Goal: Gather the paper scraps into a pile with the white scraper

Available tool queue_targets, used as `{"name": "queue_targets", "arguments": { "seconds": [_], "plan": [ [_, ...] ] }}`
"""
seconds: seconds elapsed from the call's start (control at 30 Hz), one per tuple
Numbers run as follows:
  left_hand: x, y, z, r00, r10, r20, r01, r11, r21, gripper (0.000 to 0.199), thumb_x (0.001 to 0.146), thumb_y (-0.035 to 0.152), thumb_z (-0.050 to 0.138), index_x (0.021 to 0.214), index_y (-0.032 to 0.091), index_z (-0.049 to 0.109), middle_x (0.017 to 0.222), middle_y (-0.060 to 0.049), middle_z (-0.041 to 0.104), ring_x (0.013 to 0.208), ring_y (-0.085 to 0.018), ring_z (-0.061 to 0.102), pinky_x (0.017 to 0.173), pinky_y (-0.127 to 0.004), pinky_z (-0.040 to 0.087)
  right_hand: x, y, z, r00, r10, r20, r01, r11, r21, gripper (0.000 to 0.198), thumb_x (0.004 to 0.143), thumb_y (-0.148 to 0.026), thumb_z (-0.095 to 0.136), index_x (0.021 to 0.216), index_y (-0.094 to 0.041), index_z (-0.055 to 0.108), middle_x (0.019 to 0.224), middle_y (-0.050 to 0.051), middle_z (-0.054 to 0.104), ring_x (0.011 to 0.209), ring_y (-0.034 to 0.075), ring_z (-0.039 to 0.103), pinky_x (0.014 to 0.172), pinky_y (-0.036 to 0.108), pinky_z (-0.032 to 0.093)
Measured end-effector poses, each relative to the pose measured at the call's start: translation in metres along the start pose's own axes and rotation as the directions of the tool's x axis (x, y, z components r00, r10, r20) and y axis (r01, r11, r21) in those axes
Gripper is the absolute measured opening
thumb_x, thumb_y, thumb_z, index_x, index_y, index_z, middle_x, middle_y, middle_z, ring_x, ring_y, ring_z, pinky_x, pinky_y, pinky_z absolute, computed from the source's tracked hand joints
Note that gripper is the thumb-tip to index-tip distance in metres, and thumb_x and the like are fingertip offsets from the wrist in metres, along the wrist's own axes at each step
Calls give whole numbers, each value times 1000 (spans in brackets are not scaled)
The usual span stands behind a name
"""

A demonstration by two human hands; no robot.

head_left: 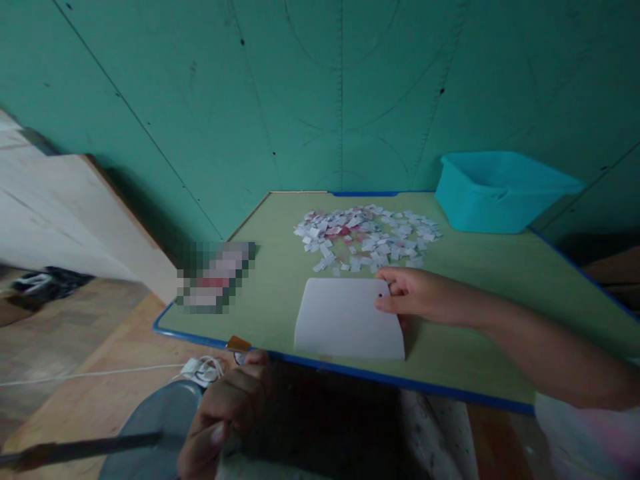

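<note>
My right hand (405, 293) pinches the right side of a thin, stiff white card (345, 317) between thumb and fingers. The card has rounded upper corners, slightly flared sides and a small dark hole beside my thumb. It is above the front part of the table. Beyond it lies a loose spread of small white paper pieces (385, 240), some with pink or red marks. My left hand (227, 413) is closed, just in front of the table's front edge. A small flat orange piece (239, 343) shows above its fingers; I cannot make out whether the hand holds it.
A turquoise plastic bin (500, 200) stands at the table's back right. A blurred-out flat item (217, 277) lies at the left. The pale green table (270, 287) has blue edging and meets a green wall (310, 100). A grey stool (155, 433) and white cable (205, 370) are at lower left.
</note>
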State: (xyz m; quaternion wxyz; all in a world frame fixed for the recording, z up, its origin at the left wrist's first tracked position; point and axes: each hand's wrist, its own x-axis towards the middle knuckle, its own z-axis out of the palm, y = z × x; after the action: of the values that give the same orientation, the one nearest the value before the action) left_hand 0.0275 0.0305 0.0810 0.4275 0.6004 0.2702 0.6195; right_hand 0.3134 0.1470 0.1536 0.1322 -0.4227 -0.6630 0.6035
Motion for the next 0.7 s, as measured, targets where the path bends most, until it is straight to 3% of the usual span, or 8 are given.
{"name": "queue_targets", "arguments": {
  "seconds": [0.13, 0.23, 0.3, 0.37, 0.47, 0.57, 0.63, 0.7],
  "plan": [
    [0, -4, -1, 1000, 26, 8, -25, 1000, -9, 30, 73, 40, 57, 50, 22, 55, 48, -2, 60, 52, -21, 57, 64, -36, 47, -4, 0, -1, 986, -22, 166, 25, 1000, -16, 21, 79, -33, 54, 87, -17, 45, 76, 1, 59, 59, 9, 55, 51, 22, 43],
    [-1, -7, -2, 999, 49, 11, -48, 999, -18, 30, 75, 41, 56, 52, 22, 57, 47, -1, 59, 52, -21, 58, 63, -36, 47, -6, -3, 0, 981, -27, 190, 19, 999, 42, 20, 78, -31, 55, 88, -16, 46, 78, 0, 59, 59, 8, 54, 50, 22, 44],
    [-2, -6, -2, 999, 50, 13, -50, 999, -12, 27, 75, 40, 56, 55, 22, 58, 47, -1, 59, 52, -21, 58, 63, -37, 47, -6, -7, -1, 995, -53, 80, 44, 993, 112, 18, 77, -29, 56, 87, -17, 47, 76, 0, 59, 61, 10, 56, 52, 22, 45],
    [-3, -6, -2, 999, 33, 1, -33, 999, 6, 26, 75, 41, 57, 56, 23, 59, 47, -1, 59, 52, -22, 58, 62, -37, 47, -4, -10, -5, 982, -106, -157, 134, 974, 182, 17, 75, -27, 57, 86, -19, 48, 76, 0, 59, 66, 11, 58, 56, 24, 47],
    [-6, -5, -3, 1000, 14, -28, -13, 999, 41, 27, 75, 41, 57, 54, 24, 59, 48, -1, 60, 54, -22, 58, 62, -37, 48, 1, -11, -17, 819, -187, -543, 319, 934, 160, 14, 74, -27, 57, 84, -21, 49, 79, 0, 61, 71, 14, 58, 61, 28, 47],
    [-5, -5, -2, 1000, 22, -21, -21, 999, 46, 27, 75, 40, 55, 54, 24, 59, 50, -2, 61, 55, -23, 58, 62, -37, 48, 5, -5, -29, 632, -256, -731, 396, 918, 20, 10, 76, -27, 55, 82, -22, 49, 76, 0, 61, 68, 15, 57, 60, 30, 45],
    [-1, -3, 0, 999, 32, -3, -32, 998, 48, 26, 75, 40, 56, 54, 24, 59, 49, -1, 60, 54, -23, 58, 63, -37, 48, 8, -1, -31, 595, -309, -741, 400, 915, -60, 8, 77, -26, 55, 82, -22, 50, 73, -1, 61, 66, 15, 56, 59, 30, 44],
    [3, -1, 2, 999, 40, 19, -41, 998, 49, 26, 75, 40, 56, 54, 24, 59, 49, -1, 60, 53, -22, 58, 64, -38, 48, 9, 1, -29, 631, -347, -694, 391, 915, -103, 8, 78, -26, 55, 83, -21, 51, 73, -1, 61, 67, 16, 56, 59, 29, 42]
  ]
}}
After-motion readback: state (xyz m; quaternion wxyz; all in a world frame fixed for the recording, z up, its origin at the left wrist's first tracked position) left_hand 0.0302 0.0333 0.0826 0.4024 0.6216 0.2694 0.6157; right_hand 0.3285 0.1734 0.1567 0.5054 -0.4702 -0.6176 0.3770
